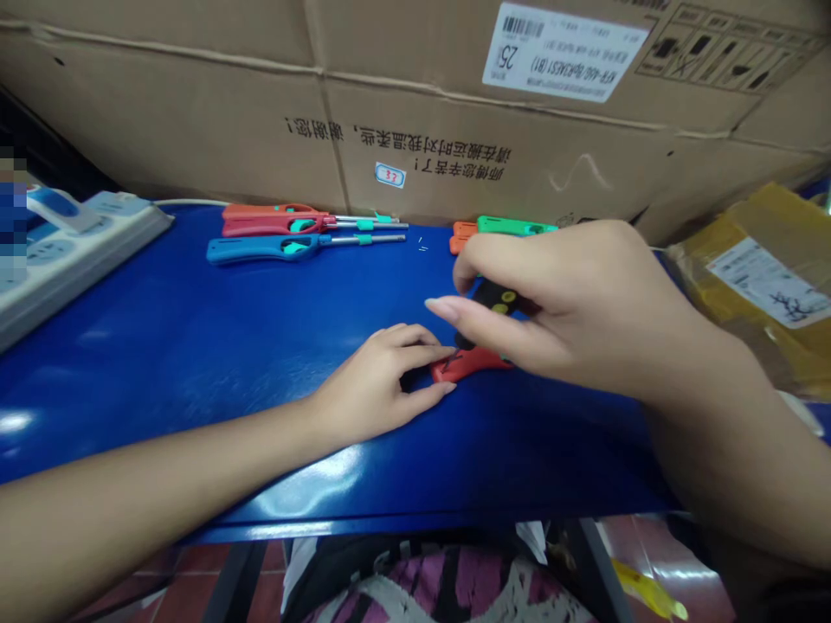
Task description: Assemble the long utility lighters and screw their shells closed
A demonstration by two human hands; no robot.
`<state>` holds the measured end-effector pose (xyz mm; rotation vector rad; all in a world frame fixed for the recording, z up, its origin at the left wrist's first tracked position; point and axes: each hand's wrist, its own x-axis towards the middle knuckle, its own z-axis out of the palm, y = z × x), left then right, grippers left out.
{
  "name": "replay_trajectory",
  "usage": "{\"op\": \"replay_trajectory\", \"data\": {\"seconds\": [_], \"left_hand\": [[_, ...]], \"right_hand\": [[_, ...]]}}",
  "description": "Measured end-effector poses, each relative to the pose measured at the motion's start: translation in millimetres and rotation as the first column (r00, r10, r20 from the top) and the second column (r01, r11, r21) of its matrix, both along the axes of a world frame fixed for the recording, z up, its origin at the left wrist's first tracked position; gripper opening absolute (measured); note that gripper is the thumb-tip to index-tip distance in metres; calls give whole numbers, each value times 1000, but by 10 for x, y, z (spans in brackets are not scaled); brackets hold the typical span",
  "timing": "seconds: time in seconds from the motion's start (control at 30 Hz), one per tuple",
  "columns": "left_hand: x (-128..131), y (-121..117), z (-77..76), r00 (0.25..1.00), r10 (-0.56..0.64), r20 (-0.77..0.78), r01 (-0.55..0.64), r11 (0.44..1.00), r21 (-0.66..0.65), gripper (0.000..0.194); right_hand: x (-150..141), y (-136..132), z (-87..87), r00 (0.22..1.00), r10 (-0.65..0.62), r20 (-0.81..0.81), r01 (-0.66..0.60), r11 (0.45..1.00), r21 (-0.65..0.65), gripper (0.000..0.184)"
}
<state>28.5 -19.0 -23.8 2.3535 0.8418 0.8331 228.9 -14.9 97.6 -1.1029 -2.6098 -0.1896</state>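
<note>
My left hand (383, 376) pinches the end of a red stick lighter (466, 363) between thumb and fingers, pressing it on the blue table. The lighter's other end is hidden behind my right hand (564, 303). That hand grips a black handheld tool (490, 303) with yellow round marks, its lower end over or touching the red lighter; its exact kind I cannot make out. Beyond my right hand are an orange lighter (462, 236) and a green lighter (512, 226), partly covered. At the back left, a blue lighter (260, 249) and red lighters (273, 223) lie side by side.
A large cardboard box (227, 112) walls off the back of the blue table (162, 346). A white power strip (78, 242) with a plug lies at the left. A package with yellow tape (759, 285) sits at the right. The table's front edge runs above my lap.
</note>
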Motion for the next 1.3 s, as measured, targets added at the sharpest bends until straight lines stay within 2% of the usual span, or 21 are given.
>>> {"op": "replay_trajectory", "data": {"seconds": [0.17,0.3,0.47,0.6,0.77,0.9,1.07,1.2,1.3], "left_hand": [[-3,-5,-5,1000,-13,10,13,1000,12,22],[-12,-9,-18,1000,-17,3,17,1000,8,24],[-10,-3,-7,1000,-17,-5,17,1000,15,22],[-2,-3,1,1000,-15,-17,16,1000,13,25],[-2,-5,-6,1000,-19,-13,19,1000,10,21],[-7,-1,-19,1000,-15,-14,15,1000,11,23],[-8,4,-13,1000,-11,-19,11,1000,19,20],[-10,-4,-5,1000,-5,-30,6,1000,13,23],[-13,-4,-6,1000,-24,-18,24,1000,3,21]], "right_hand": [[-7,-20,29,996,86,-5,-86,990,-110,40],[-14,-24,22,998,20,53,-21,1000,16,31],[-1,-34,44,998,57,30,-55,996,-71,29],[6,-39,47,996,-46,74,46,999,3,30],[13,-30,36,997,74,21,-72,995,-71,32],[7,-29,32,999,5,40,-4,1000,-23,26],[19,-31,38,995,96,-2,-96,992,-82,29],[11,-23,20,1000,3,28,-2,999,-35,26],[5,-25,18,999,13,30,-12,999,-42,26]]}}
